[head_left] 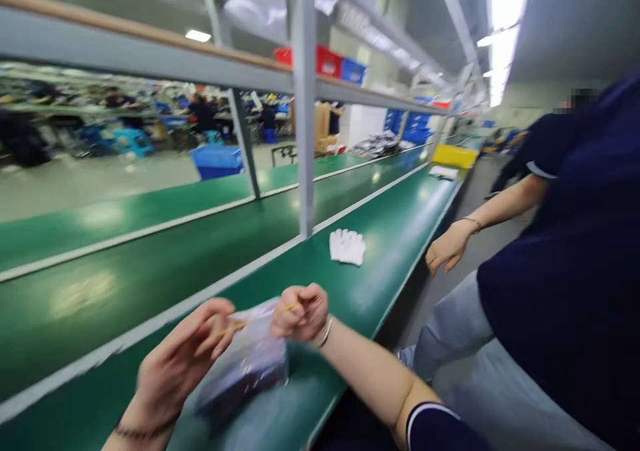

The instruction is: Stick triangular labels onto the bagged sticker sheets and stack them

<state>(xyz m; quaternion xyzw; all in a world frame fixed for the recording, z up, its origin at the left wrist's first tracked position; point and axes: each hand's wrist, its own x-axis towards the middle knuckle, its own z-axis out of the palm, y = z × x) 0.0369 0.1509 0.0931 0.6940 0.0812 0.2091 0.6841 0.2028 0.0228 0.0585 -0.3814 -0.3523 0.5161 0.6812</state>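
Observation:
A thin yellow rubber band (260, 316) is stretched between my two hands above a package. My left hand (187, 347) has its fingers curled with the band looped over them. On the other side, my right hand (303, 312) is closed in a fist, the band running across its fingers. Right beneath both hands lies the package (260, 364), a stack of something in clear, shiny plastic, on the green bench (235, 431). Motion blur hides what is inside it.
White gloves (347, 247) lie farther along the bench, beside a grey upright post (303, 137). A person in a dark shirt stands close on the right, one hand (450, 245) near the bench edge. A yellow bin (454, 156) sits at the far end.

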